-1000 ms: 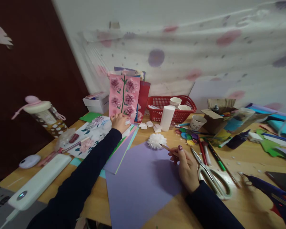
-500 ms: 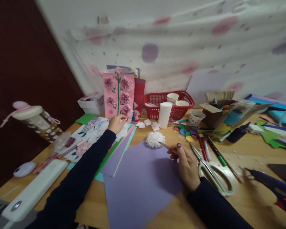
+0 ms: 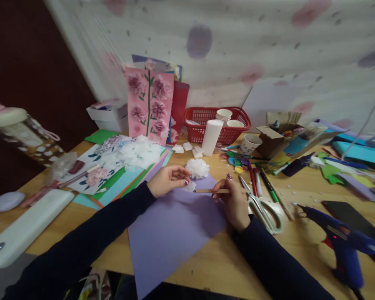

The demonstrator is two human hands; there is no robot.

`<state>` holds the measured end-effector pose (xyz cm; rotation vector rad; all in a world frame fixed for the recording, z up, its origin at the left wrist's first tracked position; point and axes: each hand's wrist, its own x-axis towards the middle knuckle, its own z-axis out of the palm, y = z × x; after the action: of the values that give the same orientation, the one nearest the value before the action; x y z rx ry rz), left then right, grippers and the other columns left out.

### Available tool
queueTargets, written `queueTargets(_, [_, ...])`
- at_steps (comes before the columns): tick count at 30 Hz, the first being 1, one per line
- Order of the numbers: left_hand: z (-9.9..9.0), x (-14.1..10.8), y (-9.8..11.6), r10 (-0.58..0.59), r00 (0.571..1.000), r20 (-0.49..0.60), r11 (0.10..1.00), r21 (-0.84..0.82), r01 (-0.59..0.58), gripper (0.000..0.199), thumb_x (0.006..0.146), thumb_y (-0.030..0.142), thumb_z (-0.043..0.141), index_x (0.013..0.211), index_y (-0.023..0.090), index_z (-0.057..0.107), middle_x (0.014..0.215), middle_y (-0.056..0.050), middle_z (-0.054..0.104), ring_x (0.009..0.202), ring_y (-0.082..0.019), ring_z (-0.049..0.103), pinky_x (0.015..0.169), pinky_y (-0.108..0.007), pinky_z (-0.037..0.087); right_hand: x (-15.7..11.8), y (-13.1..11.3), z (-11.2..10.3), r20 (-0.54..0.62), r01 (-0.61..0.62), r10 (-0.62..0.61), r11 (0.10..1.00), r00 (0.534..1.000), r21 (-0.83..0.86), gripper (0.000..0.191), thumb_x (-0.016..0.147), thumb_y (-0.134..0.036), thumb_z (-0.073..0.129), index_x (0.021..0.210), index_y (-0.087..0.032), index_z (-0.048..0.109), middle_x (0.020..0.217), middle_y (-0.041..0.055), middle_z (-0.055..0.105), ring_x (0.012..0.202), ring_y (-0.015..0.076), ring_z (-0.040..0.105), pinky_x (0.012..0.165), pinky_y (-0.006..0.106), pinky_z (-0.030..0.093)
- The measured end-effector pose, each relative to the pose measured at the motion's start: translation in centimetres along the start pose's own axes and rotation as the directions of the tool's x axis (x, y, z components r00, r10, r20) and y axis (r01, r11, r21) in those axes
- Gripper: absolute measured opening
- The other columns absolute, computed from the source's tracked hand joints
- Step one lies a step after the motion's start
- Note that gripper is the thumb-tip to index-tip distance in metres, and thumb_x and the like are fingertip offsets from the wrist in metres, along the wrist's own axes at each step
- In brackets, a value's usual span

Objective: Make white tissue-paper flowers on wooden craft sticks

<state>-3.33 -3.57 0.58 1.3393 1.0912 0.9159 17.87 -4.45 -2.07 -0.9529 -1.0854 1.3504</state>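
Note:
Between the thumb and fingers of my left hand is a small thin white paper square. My right hand grips a pencil, held nearly level, its tip at the edge of that square. Both hands are over a purple paper sheet. Just behind them, a ruffled white paper flower rests at the sheet's far end. Small stacks of white squares lie farther back, beside an upright white roll.
Scissors lie right of my right hand, with a blue glue gun beyond. A red basket and a paper cup stand behind. A pink flower picture leans at the wall. A white device lies left.
My left hand has come from the back, near the pink picture, toward the pencil and now holds a white square. The pencil has moved nearer to me, off the flower. The view has tilted down.

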Motion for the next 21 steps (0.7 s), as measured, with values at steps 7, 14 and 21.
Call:
queueTargets(7, [1.4, -0.1, -1.1, 0.005, 0.995, -0.103, 0.999, -0.052, -0.011, 0.031, 0.068, 0.014, 0.071, 0.095, 0.014, 0.056, 0.089, -0.008, 0.074, 0.085, -0.018, 0.069, 0.084, -0.035, 0.051, 0.0, 0.0, 0.0, 0.044, -0.028, 0.027, 1.000, 0.999, 0.009, 0.047, 0.079, -0.055, 0.051, 0.055, -0.017, 0.063, 0.045, 0.0035, 0.057, 0.040, 0.0126, 0.050, 0.040, 0.024, 0.040])
queueTargets(14, [1.5, -0.3, -1.2, -0.007, 0.999, -0.040, 1.000, -0.008, 0.007, 0.035, 0.071, 0.018, 0.071, 0.102, 0.014, 0.056, 0.091, -0.009, 0.075, 0.080, -0.017, 0.070, 0.078, -0.032, 0.050, 0.2, -0.2, 0.0, 0.013, -0.057, 0.056, 0.995, 0.998, 0.087, 0.045, 0.076, -0.054, 0.054, 0.053, -0.016, 0.062, 0.043, 0.0026, 0.054, 0.038, 0.0114, 0.048, 0.038, 0.022, 0.038])
queueTargets(21, [1.5, -0.2, -1.5, -0.020, 0.998, -0.054, 0.998, -0.066, 0.016, 0.038, 0.066, 0.018, 0.076, 0.099, 0.014, 0.055, 0.082, -0.006, 0.074, 0.075, -0.016, 0.070, 0.076, -0.033, 0.052, 0.1, -0.4, 0.1, 0.031, -0.037, 0.035, 0.997, 0.999, 0.065, 0.045, 0.077, -0.054, 0.052, 0.054, -0.017, 0.062, 0.044, 0.0022, 0.054, 0.039, 0.0120, 0.049, 0.038, 0.023, 0.039])
